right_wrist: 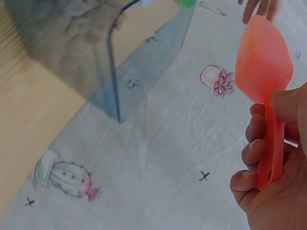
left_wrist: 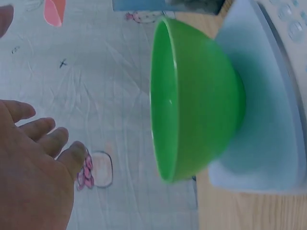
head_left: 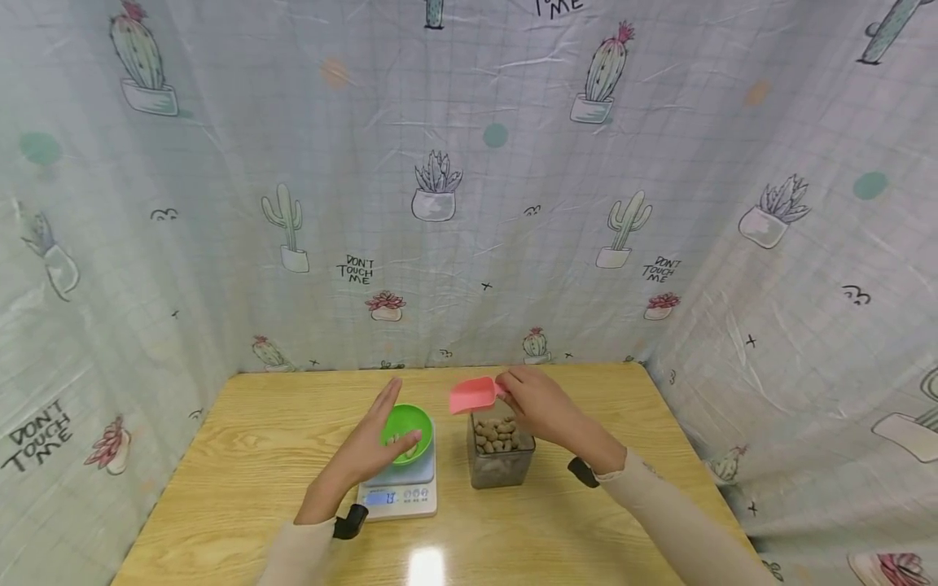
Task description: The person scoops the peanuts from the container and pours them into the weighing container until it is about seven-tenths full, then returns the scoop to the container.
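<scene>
A pink plastic scoop (head_left: 472, 395) is gripped by its handle in my right hand (head_left: 541, 407), over the far side of a clear box (head_left: 501, 474) of peanuts (head_left: 498, 435). In the right wrist view my fingers and thumb wrap round the handle of the scoop (right_wrist: 264, 62). My left hand (head_left: 366, 448) is held with its fingers straight above and beside a green bowl (head_left: 419, 417), holding nothing. Some peanuts lie in the bowl, partly hidden by that hand. Under the bowl stands a white kitchen scale (head_left: 399, 509) with a lit display.
The wooden table (head_left: 586, 521) bears the scale on the left and the box just right of it. A curtain (head_left: 469, 244) printed with cacti hangs behind the table and at both sides. Both wrists wear black straps.
</scene>
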The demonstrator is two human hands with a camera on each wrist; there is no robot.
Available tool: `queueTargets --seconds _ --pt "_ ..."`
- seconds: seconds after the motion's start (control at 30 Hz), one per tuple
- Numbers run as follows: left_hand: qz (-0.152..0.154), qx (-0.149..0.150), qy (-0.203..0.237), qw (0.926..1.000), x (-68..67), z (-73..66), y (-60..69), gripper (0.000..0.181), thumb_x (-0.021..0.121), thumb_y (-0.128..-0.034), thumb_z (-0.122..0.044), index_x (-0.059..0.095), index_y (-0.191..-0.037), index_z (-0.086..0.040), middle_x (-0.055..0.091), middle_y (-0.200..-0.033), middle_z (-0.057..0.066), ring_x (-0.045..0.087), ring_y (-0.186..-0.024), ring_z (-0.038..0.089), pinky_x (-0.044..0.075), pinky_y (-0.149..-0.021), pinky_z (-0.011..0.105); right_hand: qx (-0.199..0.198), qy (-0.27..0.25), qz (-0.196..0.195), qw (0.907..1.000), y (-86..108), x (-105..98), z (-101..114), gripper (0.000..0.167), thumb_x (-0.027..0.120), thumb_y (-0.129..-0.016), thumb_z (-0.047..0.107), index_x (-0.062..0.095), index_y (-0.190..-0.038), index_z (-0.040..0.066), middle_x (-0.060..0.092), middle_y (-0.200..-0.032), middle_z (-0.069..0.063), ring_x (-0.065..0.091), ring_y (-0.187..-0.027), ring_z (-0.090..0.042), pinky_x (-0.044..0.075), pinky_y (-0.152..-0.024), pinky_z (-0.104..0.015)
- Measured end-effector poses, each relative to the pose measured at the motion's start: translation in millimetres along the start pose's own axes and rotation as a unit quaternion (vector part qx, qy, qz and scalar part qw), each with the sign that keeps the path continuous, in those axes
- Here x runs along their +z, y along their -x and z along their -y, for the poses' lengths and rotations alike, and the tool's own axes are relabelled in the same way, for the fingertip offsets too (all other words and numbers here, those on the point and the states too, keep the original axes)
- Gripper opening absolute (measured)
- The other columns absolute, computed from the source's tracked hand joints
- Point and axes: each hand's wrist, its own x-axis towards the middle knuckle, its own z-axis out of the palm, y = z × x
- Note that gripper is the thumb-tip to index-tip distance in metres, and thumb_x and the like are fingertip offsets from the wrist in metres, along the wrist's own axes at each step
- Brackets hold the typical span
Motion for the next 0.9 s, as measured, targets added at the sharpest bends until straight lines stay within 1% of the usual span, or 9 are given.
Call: queueTargets --seconds 0.07,0.13,0.3,0.5,0.6,0.7,0.77,0.83,0.9 --pt "0.001 0.006 0.005 1.0000 4.0 -7.3 -2.2 0.094 0.064 -0.0913 -0.052 0.003 -0.159 -0.030 0.005 -0.168 0.000 0.018 -0.151 0.037 0.028 -0.113 0.065 -0.004 0.008 -0.004 1.0000 5.5 -3 -3 0.015 0.056 -0.101 0.021 0.064 -0.110 0.013 0.064 -0.099 0.000 0.060 -0.092 -0.017 0.051 -0.081 -0.034" --pt "0.000 0.011 0.001 0.9999 8.4 -14.9 -5.0 0.093 0.063 -0.0920 -0.051 0.004 -0.160 -0.028 0.006 -0.168 0.000 0.020 -0.150 0.037 0.030 -0.113 0.063 -0.011 0.020 -0.008 0.9997 9.8 -6 -7 0.013 0.057 -0.100 0.021 0.064 -0.108 0.013 0.063 -0.097 0.001 0.059 -0.089 -0.017 0.051 -0.079 -0.033" --pt "0.010 0.021 -0.007 0.9997 22.6 -30.5 -11.0 0.090 0.062 -0.0930 -0.049 0.005 -0.160 -0.027 0.006 -0.167 -0.001 0.027 -0.148 0.037 0.035 -0.111 0.060 -0.042 0.056 -0.016 0.9974 17.8 -10 -15 0.008 0.061 -0.098 0.018 0.063 -0.104 0.013 0.063 -0.095 0.000 0.059 -0.086 -0.018 0.051 -0.077 -0.034" --pt "0.044 0.033 -0.001 0.9985 44.0 -40.2 -21.0 0.091 0.060 -0.0928 -0.053 0.001 -0.159 -0.030 0.003 -0.167 -0.004 0.018 -0.152 0.031 0.032 -0.115 0.057 -0.060 0.115 -0.002 0.9916 23.7 -9 -22 0.012 0.066 -0.095 0.021 0.062 -0.103 0.014 0.062 -0.093 -0.001 0.058 -0.085 -0.019 0.049 -0.073 -0.035" --pt "0.057 0.029 -0.014 0.9978 55.5 -42.0 -27.1 0.095 0.062 -0.0903 -0.057 0.002 -0.159 -0.029 0.004 -0.168 -0.004 0.020 -0.152 0.030 0.034 -0.114 0.056 -0.075 0.158 0.006 0.9846 23.3 -8 -23 0.014 0.067 -0.094 0.021 0.063 -0.104 0.014 0.061 -0.093 -0.001 0.057 -0.085 -0.019 0.046 -0.072 -0.035" --pt "0.071 0.027 -0.040 0.9963 67.7 -41.1 -33.5 0.100 0.061 -0.0875 -0.063 0.003 -0.159 -0.026 0.004 -0.168 -0.003 0.022 -0.151 0.029 0.037 -0.112 0.053 -0.096 0.201 0.016 0.9748 21.3 -8 -22 0.014 0.068 -0.093 0.018 0.064 -0.106 0.015 0.061 -0.093 -0.001 0.055 -0.085 -0.018 0.043 -0.071 -0.034" --pt "0.077 0.034 -0.048 0.9953 75.5 -39.7 -37.7 0.102 0.060 -0.0860 -0.067 0.006 -0.160 -0.022 0.004 -0.168 -0.001 0.022 -0.151 0.029 0.039 -0.111 0.051 -0.107 0.228 0.029 0.9675 19.9 -7 -21 0.015 0.069 -0.092 0.017 0.064 -0.106 0.015 0.061 -0.093 -0.001 0.053 -0.084 -0.018 0.039 -0.070 -0.032" --pt "0.081 0.039 -0.050 0.9947 82.5 -37.9 -42.1 0.105 0.060 -0.0848 -0.068 0.007 -0.160 -0.018 0.004 -0.168 0.000 0.022 -0.151 0.029 0.039 -0.112 0.050 -0.111 0.250 0.044 0.9608 18.1 -5 -21 0.016 0.070 -0.091 0.017 0.065 -0.106 0.015 0.061 -0.094 -0.001 0.052 -0.085 -0.018 0.038 -0.071 -0.032" --pt "0.086 0.041 -0.049 0.9942 88.4 -35.8 -46.0 0.108 0.061 -0.0841 -0.068 0.006 -0.160 -0.016 0.003 -0.168 0.000 0.021 -0.151 0.029 0.039 -0.112 0.048 -0.114 0.271 0.060 0.9540 15.8 -4 -20 0.018 0.072 -0.090 0.019 0.065 -0.107 0.016 0.062 -0.097 0.000 0.054 -0.088 -0.018 0.040 -0.073 -0.032"
